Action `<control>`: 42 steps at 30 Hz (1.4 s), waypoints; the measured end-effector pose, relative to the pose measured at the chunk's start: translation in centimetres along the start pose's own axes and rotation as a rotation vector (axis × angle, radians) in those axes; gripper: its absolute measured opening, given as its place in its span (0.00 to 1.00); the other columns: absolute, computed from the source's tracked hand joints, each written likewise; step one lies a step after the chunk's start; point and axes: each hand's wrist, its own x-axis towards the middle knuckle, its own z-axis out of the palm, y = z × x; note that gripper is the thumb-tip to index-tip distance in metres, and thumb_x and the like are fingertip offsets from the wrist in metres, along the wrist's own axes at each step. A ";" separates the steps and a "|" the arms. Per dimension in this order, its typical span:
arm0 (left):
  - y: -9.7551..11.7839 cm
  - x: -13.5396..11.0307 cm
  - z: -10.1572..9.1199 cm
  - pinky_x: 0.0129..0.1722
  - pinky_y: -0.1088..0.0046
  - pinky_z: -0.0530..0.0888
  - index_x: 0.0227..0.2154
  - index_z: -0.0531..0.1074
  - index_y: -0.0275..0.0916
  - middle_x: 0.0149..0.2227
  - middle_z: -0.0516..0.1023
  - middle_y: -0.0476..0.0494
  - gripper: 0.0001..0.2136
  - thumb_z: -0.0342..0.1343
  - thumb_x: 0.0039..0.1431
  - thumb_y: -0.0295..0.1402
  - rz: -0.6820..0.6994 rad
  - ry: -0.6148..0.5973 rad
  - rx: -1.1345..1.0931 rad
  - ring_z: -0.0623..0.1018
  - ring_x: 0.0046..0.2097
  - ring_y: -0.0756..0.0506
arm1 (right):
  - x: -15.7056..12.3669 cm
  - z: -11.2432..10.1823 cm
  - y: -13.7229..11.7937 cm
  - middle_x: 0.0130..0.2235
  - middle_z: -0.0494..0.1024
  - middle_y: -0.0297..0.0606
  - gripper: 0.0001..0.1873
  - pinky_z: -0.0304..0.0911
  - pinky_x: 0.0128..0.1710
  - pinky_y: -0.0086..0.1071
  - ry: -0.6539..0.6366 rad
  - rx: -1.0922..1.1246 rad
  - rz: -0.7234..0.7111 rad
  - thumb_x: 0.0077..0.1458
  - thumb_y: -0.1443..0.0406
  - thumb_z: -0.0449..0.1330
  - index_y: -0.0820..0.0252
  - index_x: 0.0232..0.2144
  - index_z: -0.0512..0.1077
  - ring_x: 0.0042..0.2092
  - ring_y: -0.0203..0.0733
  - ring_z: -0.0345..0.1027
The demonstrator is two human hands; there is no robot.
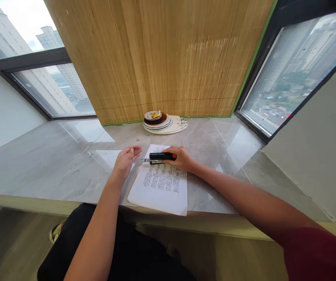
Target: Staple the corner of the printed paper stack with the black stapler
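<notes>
My right hand (181, 158) is wrapped round the back end of a black stapler (160, 156) with a red patch near its rear. The stapler lies level over printed paper sheets (159, 191), and a silver metal part sticks out of its front, pointing left. Just left of that front end is my left hand (125, 160), apart from the stapler. Its thumb and fingertips are drawn together, and a thin pale line shows at them, too small to name. The sheets rest on the grey counter, their lower corner reaching over its front edge.
Stacked plates (158, 125), with a small yellow packet (155, 114) on top, stand beside a white oval plate (179, 124) at the back. Behind them hangs a bamboo blind (168, 62). Windows flank the grey marbled counter (53, 164). My legs are below its front edge.
</notes>
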 end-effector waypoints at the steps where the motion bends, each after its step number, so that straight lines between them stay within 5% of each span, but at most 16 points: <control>1: 0.1 0.0 -0.1 0.66 0.54 0.73 0.45 0.75 0.35 0.56 0.80 0.31 0.11 0.57 0.64 0.35 -0.063 0.009 -0.077 0.80 0.59 0.39 | -0.1 0.0 -0.1 0.43 0.84 0.40 0.15 0.70 0.47 0.37 0.035 -0.018 -0.035 0.58 0.63 0.69 0.54 0.48 0.82 0.43 0.45 0.78; 4: 0.4 -0.3 0.2 0.67 0.57 0.73 0.44 0.75 0.32 0.52 0.82 0.31 0.17 0.56 0.49 0.19 -0.239 -0.036 -0.219 0.82 0.56 0.40 | -0.4 -0.1 -0.6 0.47 0.85 0.42 0.13 0.70 0.51 0.43 0.097 -0.125 -0.190 0.65 0.62 0.64 0.51 0.51 0.81 0.48 0.49 0.77; 7: 0.7 -0.8 1.0 0.65 0.61 0.75 0.41 0.75 0.32 0.49 0.83 0.33 0.24 0.50 0.38 0.15 -0.310 -0.116 -0.283 0.82 0.56 0.40 | -0.6 -0.1 -1.2 0.53 0.85 0.39 0.14 0.68 0.55 0.47 0.078 -0.274 -0.361 0.69 0.65 0.59 0.48 0.52 0.81 0.51 0.48 0.76; 13: 0.8 -0.8 1.7 0.49 0.74 0.82 0.46 0.76 0.25 0.45 0.84 0.31 0.29 0.49 0.37 0.13 -0.350 -0.217 -0.406 0.85 0.46 0.43 | -0.9 0.0 -2.1 0.54 0.85 0.34 0.13 0.66 0.56 0.42 0.093 -0.491 -0.742 0.71 0.69 0.59 0.50 0.53 0.78 0.52 0.40 0.76; 16: 0.8 -0.7 1.6 0.49 0.77 0.81 0.47 0.77 0.23 0.44 0.84 0.32 0.31 0.47 0.37 0.11 -0.371 -0.206 -0.481 0.85 0.43 0.47 | -0.9 -0.2 -2.5 0.54 0.85 0.34 0.11 0.65 0.55 0.39 0.135 -0.573 -0.834 0.73 0.67 0.59 0.52 0.52 0.78 0.52 0.38 0.76; 25: 1.5 -1.1 2.0 0.57 0.75 0.80 0.49 0.77 0.23 0.47 0.85 0.32 0.31 0.44 0.41 0.10 -0.373 -0.160 -0.529 0.85 0.51 0.45 | -0.9 -1.1 -2.9 0.56 0.83 0.34 0.13 0.67 0.54 0.39 0.100 -0.708 -0.889 0.73 0.69 0.58 0.52 0.54 0.77 0.53 0.39 0.75; 36: 1.4 -0.9 1.8 0.53 0.72 0.83 0.49 0.78 0.21 0.49 0.85 0.28 0.14 0.51 0.64 0.17 -0.380 -0.106 -0.570 0.86 0.48 0.43 | -0.6 -1.0 -2.4 0.54 0.85 0.31 0.14 0.66 0.55 0.40 0.121 -0.616 -0.785 0.72 0.70 0.60 0.49 0.53 0.78 0.52 0.39 0.75; 42: 1.4 -0.8 1.9 0.52 0.72 0.84 0.48 0.78 0.21 0.45 0.86 0.28 0.13 0.50 0.67 0.17 -0.396 -0.068 -0.616 0.87 0.46 0.44 | -0.8 -1.4 -3.0 0.56 0.83 0.31 0.14 0.66 0.55 0.39 0.120 -0.662 -0.831 0.72 0.70 0.59 0.49 0.53 0.78 0.53 0.39 0.75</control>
